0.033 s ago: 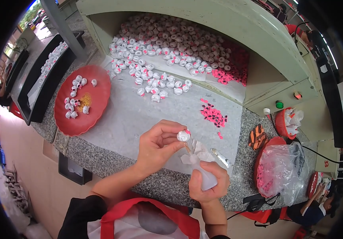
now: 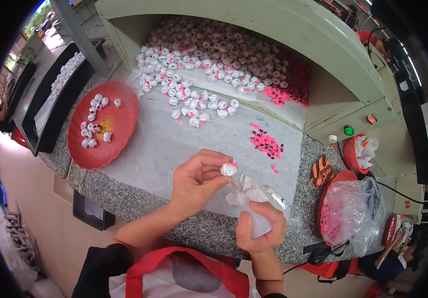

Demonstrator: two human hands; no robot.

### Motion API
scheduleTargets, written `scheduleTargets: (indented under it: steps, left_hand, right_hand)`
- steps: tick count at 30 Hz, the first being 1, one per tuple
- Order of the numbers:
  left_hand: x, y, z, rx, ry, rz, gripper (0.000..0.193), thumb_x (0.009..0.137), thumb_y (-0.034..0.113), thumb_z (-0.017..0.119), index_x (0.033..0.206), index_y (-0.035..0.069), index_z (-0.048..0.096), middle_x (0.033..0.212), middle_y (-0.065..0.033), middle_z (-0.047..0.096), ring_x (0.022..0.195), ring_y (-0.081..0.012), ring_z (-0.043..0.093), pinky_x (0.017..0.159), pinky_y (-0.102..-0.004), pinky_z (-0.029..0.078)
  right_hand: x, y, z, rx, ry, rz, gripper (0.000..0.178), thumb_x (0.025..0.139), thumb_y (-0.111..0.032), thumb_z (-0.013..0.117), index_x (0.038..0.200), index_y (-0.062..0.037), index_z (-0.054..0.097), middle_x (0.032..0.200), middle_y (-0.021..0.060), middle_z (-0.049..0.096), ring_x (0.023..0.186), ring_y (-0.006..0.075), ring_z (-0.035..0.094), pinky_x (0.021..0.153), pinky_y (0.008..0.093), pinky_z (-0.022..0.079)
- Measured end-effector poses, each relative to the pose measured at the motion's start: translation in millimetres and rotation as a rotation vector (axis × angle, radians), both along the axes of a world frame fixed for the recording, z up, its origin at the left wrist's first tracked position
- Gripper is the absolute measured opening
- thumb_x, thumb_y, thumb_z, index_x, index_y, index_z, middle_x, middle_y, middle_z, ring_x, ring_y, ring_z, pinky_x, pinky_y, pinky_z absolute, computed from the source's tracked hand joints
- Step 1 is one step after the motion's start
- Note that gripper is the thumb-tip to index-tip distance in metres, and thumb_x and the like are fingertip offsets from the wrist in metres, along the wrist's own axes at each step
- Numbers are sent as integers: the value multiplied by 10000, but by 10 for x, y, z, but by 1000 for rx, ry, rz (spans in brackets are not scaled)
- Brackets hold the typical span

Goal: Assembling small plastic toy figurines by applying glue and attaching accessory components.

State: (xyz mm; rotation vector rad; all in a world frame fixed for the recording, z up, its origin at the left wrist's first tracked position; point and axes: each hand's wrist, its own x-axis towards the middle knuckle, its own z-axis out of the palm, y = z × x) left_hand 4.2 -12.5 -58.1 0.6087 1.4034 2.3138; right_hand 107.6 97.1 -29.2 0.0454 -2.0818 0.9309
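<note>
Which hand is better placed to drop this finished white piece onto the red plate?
Left. The left hand already pinches the small white piece, and the red plate lies on its side of the bench. The right hand is busy gripping the squeeze bottle.

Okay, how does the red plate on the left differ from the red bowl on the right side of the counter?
The red plate is wide, shallow and open; the red bowl is lined with a clear plastic bag. The plate carries a few small white pieces and something yellow; the bowl's bag holds pink bits. The plate lies near the far left edge; the bowl sits at the right beside an orange-striped glove. Both are red and round and rest on the granite counter.
</note>
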Motion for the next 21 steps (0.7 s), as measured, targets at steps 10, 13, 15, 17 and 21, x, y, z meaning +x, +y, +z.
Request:
scheduleTargets:
  steps: [10, 13, 15, 17, 21]
  left_hand:
    - [-4, -21, 5, -30, -19, 5, 299, 716, -149, 558, 990, -52, 489, 1059, -167, 499, 983, -259, 551, 804, -317, 498]
    - [-17, -15, 32, -41, -100, -31, 297, 716, -140, 561, 988, -44, 490, 1060, -171, 517, 980, -277, 557, 800, -328, 497]
    - [-27, -19, 37, -50, -136, -47, 296, 717, -134, 562, 988, -40, 491, 1060, -174, 530, 978, -282, 561, 794, -332, 497]
    - [-42, -13, 43, -53, -211, -88, 297, 714, -120, 572, 989, -35, 495, 1052, -179, 554, 970, -274, 569, 795, -334, 491]
    - [-53, -26, 26, -45, -244, -109, 306, 712, -109, 580, 997, -31, 499, 1046, -177, 565, 958, -260, 577, 811, -340, 480]
  right_hand:
    - [8, 44, 8, -18, -1, -58, 270, 639, -20, 625, 889, 12, 526, 690, 93, 593, 469, 178, 547, 432, 260, 435]
    - [5, 60, -11, -40, -6, -39, 269, 641, -20, 622, 890, 14, 525, 692, 96, 593, 468, 179, 547, 429, 259, 433]
    - [11, 69, -22, -31, -4, -38, 273, 641, -20, 622, 894, 15, 523, 692, 97, 593, 465, 182, 546, 425, 258, 430]
    - [10, 78, -14, -53, 5, -30, 276, 641, -20, 623, 895, 17, 523, 692, 97, 592, 463, 183, 545, 422, 258, 428]
    - [4, 81, -5, -41, 9, -17, 280, 642, -21, 623, 897, 24, 518, 691, 99, 591, 462, 183, 544, 416, 256, 422]
